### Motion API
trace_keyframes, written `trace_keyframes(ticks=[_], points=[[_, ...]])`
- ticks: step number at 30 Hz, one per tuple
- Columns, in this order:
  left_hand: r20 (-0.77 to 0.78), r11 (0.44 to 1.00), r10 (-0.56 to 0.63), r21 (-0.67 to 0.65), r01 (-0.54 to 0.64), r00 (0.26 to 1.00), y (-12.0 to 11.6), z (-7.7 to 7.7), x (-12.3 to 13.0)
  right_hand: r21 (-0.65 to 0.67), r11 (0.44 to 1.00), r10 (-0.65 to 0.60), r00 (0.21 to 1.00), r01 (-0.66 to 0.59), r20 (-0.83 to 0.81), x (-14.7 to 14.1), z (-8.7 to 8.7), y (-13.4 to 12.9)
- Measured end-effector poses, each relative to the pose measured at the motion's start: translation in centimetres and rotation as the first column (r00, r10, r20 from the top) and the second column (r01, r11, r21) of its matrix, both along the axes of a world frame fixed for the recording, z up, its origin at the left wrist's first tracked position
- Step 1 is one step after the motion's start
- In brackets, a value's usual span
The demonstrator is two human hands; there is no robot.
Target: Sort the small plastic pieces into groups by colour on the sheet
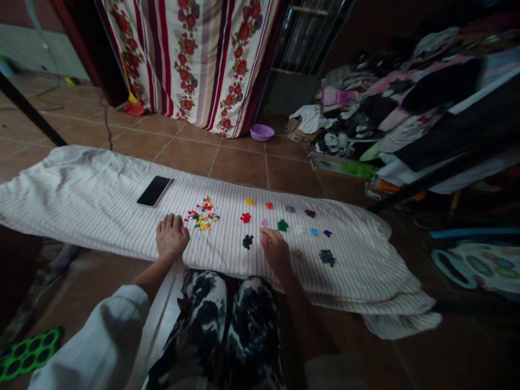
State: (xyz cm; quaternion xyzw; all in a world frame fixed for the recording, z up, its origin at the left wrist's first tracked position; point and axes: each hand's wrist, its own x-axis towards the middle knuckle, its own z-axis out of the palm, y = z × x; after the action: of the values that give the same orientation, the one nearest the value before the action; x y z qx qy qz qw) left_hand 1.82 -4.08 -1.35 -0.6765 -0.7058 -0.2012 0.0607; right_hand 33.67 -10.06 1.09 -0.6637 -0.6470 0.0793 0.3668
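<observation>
So the left hand [172, 238] is lying palm down on the striped cloth [227, 189], fingers loose, gripping nothing, with the mixed pile of tiny colored pieces [205, 215] just off its fingertips to the right. The phone [154, 192] sits beyond that hand. The right hand [276, 250] reaches in, wrist low, thumb and index drawn together right at the pink cluster [264, 222]; can't tell if there's a piece pinched in there, the fingertips cover it. Black cluster [247, 241] is left of it, green cluster [283, 225] just past it. The tan cluster [297, 253] to its right is super faint, and the right forearm kinda melts into shadow.
</observation>
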Motion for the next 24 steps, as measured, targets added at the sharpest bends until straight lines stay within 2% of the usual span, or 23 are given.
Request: trace_keyframes(ticks=[3, 7, 9, 16, 19, 24], points=[[0.009, 1.000, -0.007, 0.014, 0.007, 1.000, 0.0, -0.1, 0.0, -0.152, 0.985, 0.101, 0.988, -0.083, 0.114, -2.3, -0.6, 0.0], [0.029, 1.000, -0.005, 0.015, 0.005, 1.000, 0.0, -0.1, 0.0, -0.249, 0.968, 0.111, 0.953, -0.040, 0.280, -2.9, -1.5, -0.2], [0.038, 1.000, -0.001, 0.014, 0.000, 0.999, 0.0, -0.1, 0.1, -0.249, 0.968, 0.106, 0.957, -0.037, 0.269, -2.8, -2.0, -0.1], [0.041, 1.000, 0.004, 0.000, -0.004, 0.999, -0.1, 0.1, 0.2, -0.178, 0.982, 0.085, 0.994, -0.071, 0.071, -2.8, -3.9, 0.8], [0.043, 1.000, 0.005, -0.002, -0.005, 0.999, 0.0, 0.0, 0.1, -0.159, 0.984, 0.097, 0.992, -0.083, 0.079, -2.6, -3.6, 0.7], [0.043, 1.000, 0.005, -0.006, -0.004, 0.999, 0.1, -0.3, 0.1, -0.135, 0.986, 0.119, 0.977, -0.096, 0.177, -2.5, -2.2, 1.0]])
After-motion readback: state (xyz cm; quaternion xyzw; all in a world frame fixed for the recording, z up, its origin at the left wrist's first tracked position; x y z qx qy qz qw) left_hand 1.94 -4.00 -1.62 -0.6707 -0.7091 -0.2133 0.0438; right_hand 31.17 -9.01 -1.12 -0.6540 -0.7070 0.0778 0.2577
